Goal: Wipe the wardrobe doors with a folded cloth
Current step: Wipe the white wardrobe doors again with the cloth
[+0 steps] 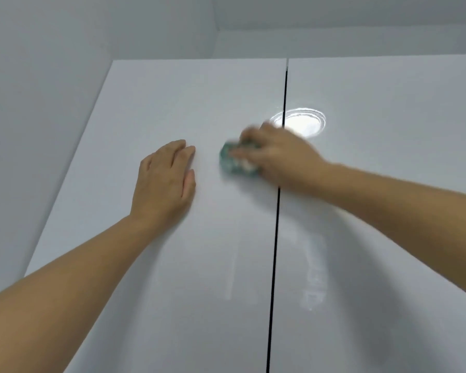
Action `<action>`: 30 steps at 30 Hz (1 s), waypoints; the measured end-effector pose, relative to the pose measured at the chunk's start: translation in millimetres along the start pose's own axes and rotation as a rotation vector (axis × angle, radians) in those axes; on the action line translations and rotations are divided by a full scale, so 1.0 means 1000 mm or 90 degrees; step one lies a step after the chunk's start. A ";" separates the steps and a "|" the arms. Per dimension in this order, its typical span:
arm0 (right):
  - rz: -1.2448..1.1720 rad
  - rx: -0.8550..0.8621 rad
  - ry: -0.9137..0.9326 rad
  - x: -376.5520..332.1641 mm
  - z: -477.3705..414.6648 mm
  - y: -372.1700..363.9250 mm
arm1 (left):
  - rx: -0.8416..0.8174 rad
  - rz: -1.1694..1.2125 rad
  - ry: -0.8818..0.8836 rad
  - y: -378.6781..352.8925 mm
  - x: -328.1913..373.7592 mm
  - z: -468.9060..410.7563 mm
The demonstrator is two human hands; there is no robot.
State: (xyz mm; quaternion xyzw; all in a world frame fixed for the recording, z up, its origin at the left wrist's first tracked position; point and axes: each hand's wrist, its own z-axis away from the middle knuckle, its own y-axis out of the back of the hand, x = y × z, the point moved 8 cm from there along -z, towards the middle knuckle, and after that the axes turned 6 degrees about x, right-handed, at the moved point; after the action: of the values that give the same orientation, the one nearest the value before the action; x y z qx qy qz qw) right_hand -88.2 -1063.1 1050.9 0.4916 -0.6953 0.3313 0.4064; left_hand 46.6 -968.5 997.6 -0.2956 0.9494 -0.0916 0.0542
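Your right hand (277,154) has its fingers curled over the folded cloth (233,164) and presses it against the left door (172,265), just left of the dark gap (276,238) between the two doors. The cloth sticks out from the left side of that hand, pointing toward your left hand (167,176). Its long axis seems to run up and down the door, though blur makes that uncertain. Your right wrist crosses the gap, so the forearm lies in front of the right door (388,184) while the cloth sits on the left one.

Your left hand lies flat on the left door, fingers straight and close together, holding nothing. It is near the cloth, on its left, with a strip of bare door between them. A stroke to the left would likely meet that hand first. A stroke to the right has to cross the gap.

The right hand and the cloth are smeared by blur. You cannot tell how many folds there are or how much cloth lies under the palm, only that it is green with pale patches. A bright round lamp reflection (304,125) just beyond your right hand washes out that part of the right door. Faint streaks (312,265) show lower on that door. The lower ends of both doors are cut off by the frame.
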 end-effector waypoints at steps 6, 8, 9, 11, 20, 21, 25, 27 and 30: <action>0.088 0.004 -0.361 0.071 -0.043 -0.023 | 0.015 -0.019 0.055 -0.001 -0.013 0.002; 0.044 0.006 -0.258 0.031 -0.044 -0.030 | 0.019 -0.003 0.057 0.002 -0.019 0.002; 0.012 0.017 -0.194 0.003 -0.040 -0.031 | 0.026 -0.004 0.063 0.006 -0.025 0.003; -0.082 0.013 -0.063 -0.064 -0.013 -0.027 | 0.035 -0.012 0.079 0.013 -0.039 0.005; 0.042 0.026 -0.138 -0.011 -0.032 -0.027 | -0.045 -0.082 0.092 0.030 -0.075 0.036; 0.079 0.028 -0.251 0.023 -0.042 -0.027 | -0.051 -0.088 0.100 0.032 -0.081 0.038; 0.079 -0.002 -0.414 0.031 -0.069 -0.054 | -0.061 -0.095 0.101 0.037 -0.095 0.042; 0.030 0.038 -0.309 -0.023 -0.084 -0.062 | -0.058 -0.100 0.112 0.040 -0.101 0.047; -0.146 -0.042 -0.090 -0.142 -0.058 -0.079 | -0.061 -0.120 0.155 0.047 -0.113 0.054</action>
State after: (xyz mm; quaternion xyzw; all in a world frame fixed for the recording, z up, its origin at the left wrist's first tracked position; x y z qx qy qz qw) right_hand 27.2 -978.0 954.7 0.5764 -0.6718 0.2239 0.4079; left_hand 121.9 -873.8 940.2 -0.3726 0.9202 -0.0862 -0.0840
